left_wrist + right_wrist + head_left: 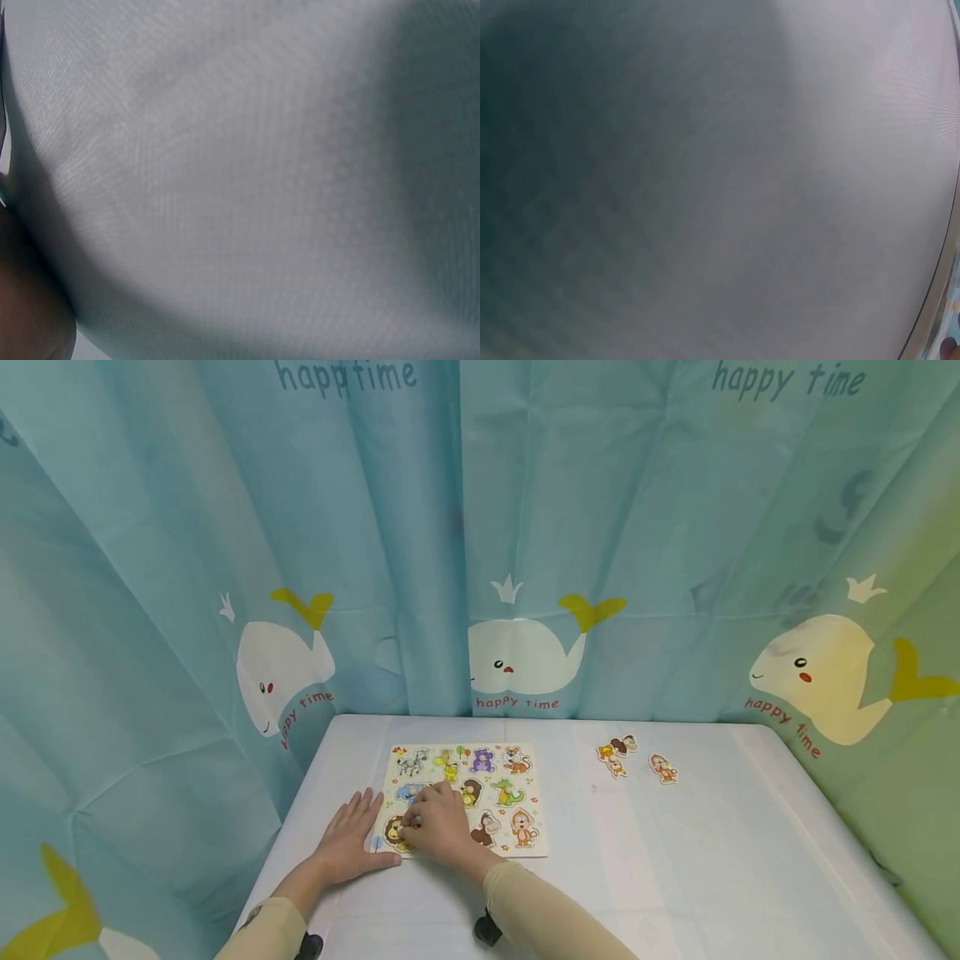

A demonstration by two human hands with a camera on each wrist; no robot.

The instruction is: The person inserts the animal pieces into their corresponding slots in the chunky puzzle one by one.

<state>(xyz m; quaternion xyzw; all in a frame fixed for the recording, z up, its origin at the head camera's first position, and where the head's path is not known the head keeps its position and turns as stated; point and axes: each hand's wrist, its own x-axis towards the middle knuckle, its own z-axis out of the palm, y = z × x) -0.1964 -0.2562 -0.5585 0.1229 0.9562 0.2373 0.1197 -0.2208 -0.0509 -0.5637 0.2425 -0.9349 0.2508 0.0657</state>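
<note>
Left hand (348,843): spread beside white animal-print board (487,782); right hand (438,825): pinching brown-maned lion piece (392,832); seemingly fitting, pressing likely next

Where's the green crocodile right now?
In the head view, the green crocodile is on the right side of the puzzle board, middle row, just above its orange monkey.

Pale blue whale-printed fabric curtains (420,527) behind and beside a white cloth-covered table (675,860) show a curtained-off booth.
</note>
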